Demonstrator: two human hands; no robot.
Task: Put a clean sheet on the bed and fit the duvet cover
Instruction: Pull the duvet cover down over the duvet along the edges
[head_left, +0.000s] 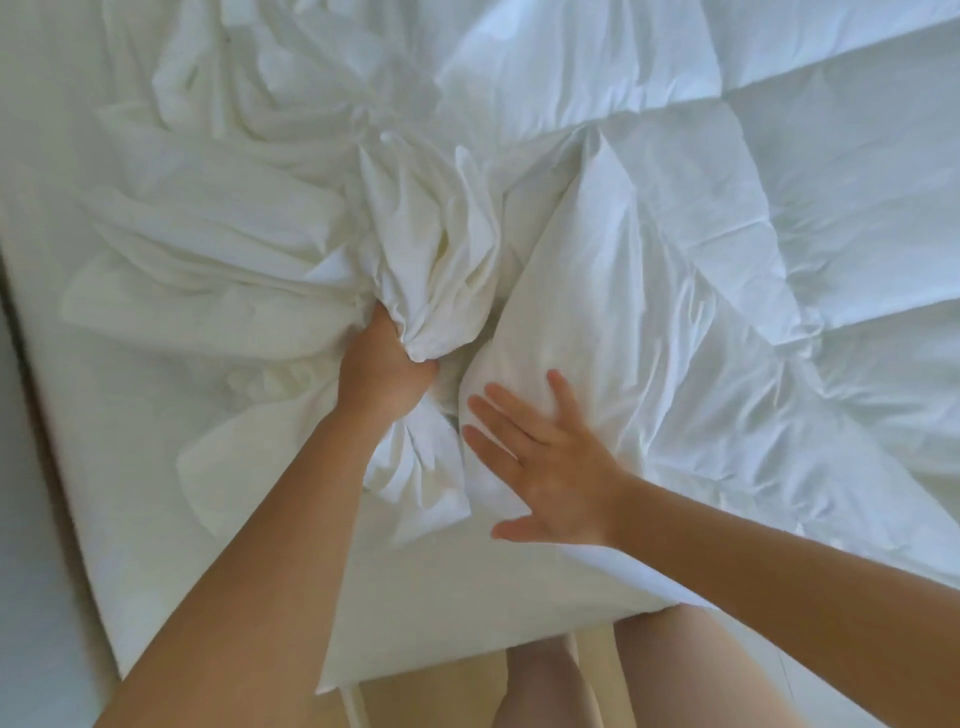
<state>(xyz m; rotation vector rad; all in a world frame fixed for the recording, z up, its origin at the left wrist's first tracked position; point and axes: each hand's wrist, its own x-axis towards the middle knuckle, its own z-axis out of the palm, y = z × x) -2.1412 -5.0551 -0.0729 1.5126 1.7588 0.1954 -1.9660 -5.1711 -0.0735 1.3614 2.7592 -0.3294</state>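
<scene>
Duvet cover (431, 249) within left hand (384, 369)

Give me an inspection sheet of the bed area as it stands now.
Surface: bed, white and smooth at left; cannot tell whether it is sheeted.
Job's things: crumpled white fabric bunched mid-bed; quilted duvet at right, near corner raised.
Clutter: nothing seen.
Grippers: left hand grips the bunched fabric; right hand lies flat on the duvet corner, fingers spread.
Cables: nothing seen.
Surroundings: pale floor below the bed corner.
</scene>
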